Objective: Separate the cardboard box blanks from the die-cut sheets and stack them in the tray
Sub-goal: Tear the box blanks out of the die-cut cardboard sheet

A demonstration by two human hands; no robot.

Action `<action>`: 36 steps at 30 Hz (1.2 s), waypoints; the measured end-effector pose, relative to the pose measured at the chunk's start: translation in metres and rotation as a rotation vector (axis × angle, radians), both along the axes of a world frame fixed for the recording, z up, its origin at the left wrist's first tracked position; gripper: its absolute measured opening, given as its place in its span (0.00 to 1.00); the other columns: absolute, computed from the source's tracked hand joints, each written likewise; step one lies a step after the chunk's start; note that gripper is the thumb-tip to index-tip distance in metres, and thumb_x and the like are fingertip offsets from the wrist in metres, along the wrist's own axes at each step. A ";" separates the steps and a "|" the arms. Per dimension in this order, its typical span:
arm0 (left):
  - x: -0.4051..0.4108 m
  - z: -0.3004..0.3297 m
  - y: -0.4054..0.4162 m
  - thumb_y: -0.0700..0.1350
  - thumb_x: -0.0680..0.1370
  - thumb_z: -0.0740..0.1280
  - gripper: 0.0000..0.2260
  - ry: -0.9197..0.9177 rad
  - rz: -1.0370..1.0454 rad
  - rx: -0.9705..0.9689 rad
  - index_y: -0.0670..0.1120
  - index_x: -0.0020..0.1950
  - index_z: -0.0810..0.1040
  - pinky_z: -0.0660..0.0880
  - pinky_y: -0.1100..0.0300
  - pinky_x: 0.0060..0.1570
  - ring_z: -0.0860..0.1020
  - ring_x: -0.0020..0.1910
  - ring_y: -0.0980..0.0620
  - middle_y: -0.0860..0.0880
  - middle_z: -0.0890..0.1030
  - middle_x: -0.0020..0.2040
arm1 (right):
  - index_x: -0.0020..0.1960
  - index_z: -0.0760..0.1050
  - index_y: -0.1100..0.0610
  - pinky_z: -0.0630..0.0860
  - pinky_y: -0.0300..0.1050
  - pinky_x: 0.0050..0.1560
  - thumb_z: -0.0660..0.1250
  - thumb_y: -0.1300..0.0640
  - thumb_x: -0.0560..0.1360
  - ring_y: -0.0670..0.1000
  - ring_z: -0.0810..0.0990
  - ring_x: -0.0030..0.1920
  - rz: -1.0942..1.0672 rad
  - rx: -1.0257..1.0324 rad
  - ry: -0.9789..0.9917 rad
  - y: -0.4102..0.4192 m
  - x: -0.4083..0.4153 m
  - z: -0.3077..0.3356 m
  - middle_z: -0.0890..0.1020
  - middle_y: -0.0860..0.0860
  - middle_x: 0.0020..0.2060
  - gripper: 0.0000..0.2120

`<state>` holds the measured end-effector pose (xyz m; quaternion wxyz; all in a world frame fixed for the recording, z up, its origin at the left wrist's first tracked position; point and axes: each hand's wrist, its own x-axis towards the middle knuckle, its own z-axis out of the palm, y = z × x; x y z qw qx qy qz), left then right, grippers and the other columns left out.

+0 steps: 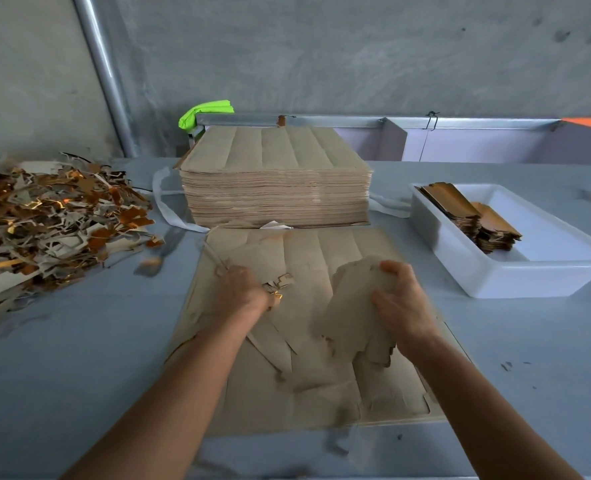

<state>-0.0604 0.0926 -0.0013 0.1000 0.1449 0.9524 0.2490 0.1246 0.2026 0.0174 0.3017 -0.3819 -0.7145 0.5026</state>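
The right hand (399,306) grips a small bundle of box blanks (356,313), lifted off the die-cut sheet (304,393) lying at six o'clock. The left hand (242,289) is curled on a scrap strip (278,287), probably pinching it; motion blur hides the fingers. The tray (494,282) at three o'clock holds stacked blanks (474,220). A sheet stack (276,199) sits at twelve, a scrap pile (44,220) at nine.
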 end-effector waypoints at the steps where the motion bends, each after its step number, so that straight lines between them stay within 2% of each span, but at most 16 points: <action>1: -0.001 0.002 0.000 0.46 0.65 0.79 0.26 -0.019 0.004 0.006 0.38 0.57 0.76 0.74 0.58 0.48 0.77 0.58 0.45 0.41 0.78 0.59 | 0.60 0.64 0.45 0.74 0.41 0.36 0.57 0.70 0.75 0.47 0.71 0.43 0.040 0.006 0.006 0.001 0.001 0.002 0.66 0.40 0.44 0.23; 3: -0.003 0.006 -0.001 0.44 0.68 0.77 0.19 -0.026 0.009 -0.008 0.38 0.54 0.78 0.70 0.60 0.42 0.79 0.55 0.45 0.42 0.80 0.56 | 0.60 0.66 0.45 0.73 0.39 0.34 0.54 0.72 0.74 0.48 0.71 0.44 0.111 -0.001 0.033 0.003 0.002 0.004 0.67 0.40 0.46 0.25; 5: -0.007 0.006 -0.001 0.42 0.70 0.74 0.18 -0.021 0.034 0.001 0.39 0.58 0.77 0.69 0.59 0.44 0.78 0.58 0.44 0.42 0.80 0.58 | 0.58 0.73 0.49 0.74 0.39 0.34 0.52 0.72 0.75 0.48 0.72 0.45 0.145 -0.046 0.039 0.004 0.000 0.004 0.69 0.42 0.47 0.23; 9: -0.011 0.002 0.001 0.41 0.72 0.72 0.15 0.000 0.013 -0.005 0.40 0.56 0.78 0.70 0.59 0.44 0.78 0.56 0.43 0.42 0.80 0.57 | 0.58 0.78 0.55 0.78 0.46 0.49 0.58 0.63 0.79 0.51 0.76 0.50 0.127 0.053 -0.147 0.003 -0.006 0.000 0.76 0.51 0.53 0.13; 12: -0.012 -0.001 0.004 0.41 0.71 0.73 0.13 -0.009 0.013 0.019 0.40 0.53 0.79 0.70 0.59 0.42 0.79 0.54 0.43 0.43 0.81 0.54 | 0.58 0.78 0.54 0.72 0.27 0.40 0.67 0.59 0.75 0.47 0.75 0.48 0.157 0.236 -0.236 -0.004 -0.012 -0.002 0.76 0.48 0.50 0.12; 14: -0.013 -0.005 0.006 0.40 0.71 0.72 0.11 -0.003 0.007 0.061 0.40 0.52 0.79 0.72 0.58 0.44 0.79 0.53 0.43 0.43 0.82 0.53 | 0.57 0.78 0.54 0.69 0.23 0.33 0.70 0.60 0.72 0.45 0.73 0.46 0.185 0.279 -0.266 -0.009 -0.017 -0.005 0.75 0.46 0.48 0.14; 16: -0.012 -0.007 0.006 0.38 0.72 0.70 0.08 0.023 -0.012 0.118 0.41 0.50 0.79 0.73 0.57 0.45 0.79 0.52 0.43 0.43 0.82 0.51 | 0.56 0.79 0.55 0.71 0.27 0.38 0.68 0.64 0.72 0.46 0.74 0.47 0.170 0.256 -0.245 -0.011 -0.020 -0.002 0.75 0.48 0.48 0.13; 18: -0.013 -0.009 0.004 0.36 0.72 0.68 0.03 0.046 -0.046 0.190 0.43 0.42 0.78 0.71 0.59 0.42 0.79 0.48 0.43 0.43 0.82 0.48 | 0.54 0.80 0.57 0.75 0.36 0.45 0.65 0.67 0.73 0.48 0.76 0.48 0.100 0.261 -0.216 -0.007 -0.020 0.007 0.76 0.49 0.47 0.13; 19: -0.015 -0.009 0.003 0.35 0.72 0.67 0.07 0.048 -0.065 0.229 0.46 0.38 0.75 0.70 0.60 0.39 0.78 0.44 0.45 0.44 0.81 0.45 | 0.54 0.81 0.58 0.76 0.36 0.45 0.64 0.68 0.74 0.49 0.76 0.48 0.058 0.278 -0.208 -0.002 -0.019 0.013 0.76 0.48 0.46 0.13; 22: -0.016 -0.003 -0.003 0.32 0.71 0.69 0.12 -0.078 -0.139 0.483 0.46 0.35 0.71 0.71 0.59 0.36 0.73 0.37 0.50 0.47 0.76 0.37 | 0.55 0.81 0.57 0.67 0.29 0.33 0.62 0.67 0.76 0.47 0.73 0.44 -0.010 0.370 -0.257 0.014 -0.012 0.029 0.75 0.50 0.48 0.13; 24: -0.015 0.008 -0.008 0.28 0.72 0.67 0.12 -0.293 -0.161 0.760 0.44 0.39 0.73 0.75 0.56 0.38 0.74 0.36 0.50 0.46 0.76 0.37 | 0.55 0.81 0.57 0.66 0.32 0.34 0.61 0.67 0.76 0.48 0.72 0.45 0.002 0.419 -0.330 0.021 -0.008 0.036 0.75 0.51 0.49 0.13; 27: -0.012 0.028 -0.015 0.28 0.74 0.64 0.10 -0.547 -0.146 1.067 0.43 0.43 0.75 0.72 0.65 0.26 0.76 0.27 0.55 0.47 0.78 0.34 | 0.55 0.81 0.58 0.69 0.33 0.38 0.63 0.64 0.77 0.47 0.73 0.46 0.103 0.430 -0.383 0.020 -0.009 0.041 0.78 0.53 0.52 0.11; 29: -0.008 0.037 -0.015 0.28 0.76 0.62 0.10 -0.686 -0.156 1.214 0.42 0.45 0.76 0.74 0.65 0.27 0.79 0.29 0.55 0.48 0.80 0.34 | 0.52 0.81 0.58 0.73 0.36 0.39 0.64 0.57 0.78 0.50 0.76 0.46 0.158 0.330 -0.347 0.011 -0.014 0.042 0.80 0.53 0.52 0.09; 31: -0.001 0.040 -0.013 0.27 0.75 0.61 0.11 -0.754 -0.201 1.261 0.41 0.46 0.75 0.78 0.63 0.30 0.81 0.33 0.54 0.48 0.82 0.35 | 0.46 0.81 0.58 0.76 0.46 0.42 0.61 0.47 0.78 0.54 0.79 0.45 0.200 0.092 -0.232 -0.001 -0.020 0.045 0.82 0.57 0.46 0.16; 34: 0.012 0.039 -0.007 0.27 0.75 0.62 0.10 -0.652 -0.279 1.124 0.41 0.43 0.75 0.78 0.63 0.31 0.79 0.34 0.53 0.46 0.79 0.38 | 0.47 0.81 0.58 0.78 0.46 0.42 0.58 0.36 0.75 0.55 0.83 0.43 0.277 -0.240 -0.068 -0.014 -0.027 0.050 0.84 0.56 0.41 0.26; 36: 0.016 0.035 -0.004 0.27 0.75 0.63 0.10 -0.570 -0.279 1.080 0.42 0.41 0.74 0.78 0.63 0.31 0.79 0.35 0.53 0.46 0.79 0.38 | 0.46 0.81 0.58 0.79 0.43 0.36 0.68 0.40 0.72 0.52 0.85 0.39 0.289 -0.295 -0.051 -0.020 -0.027 0.046 0.85 0.54 0.39 0.20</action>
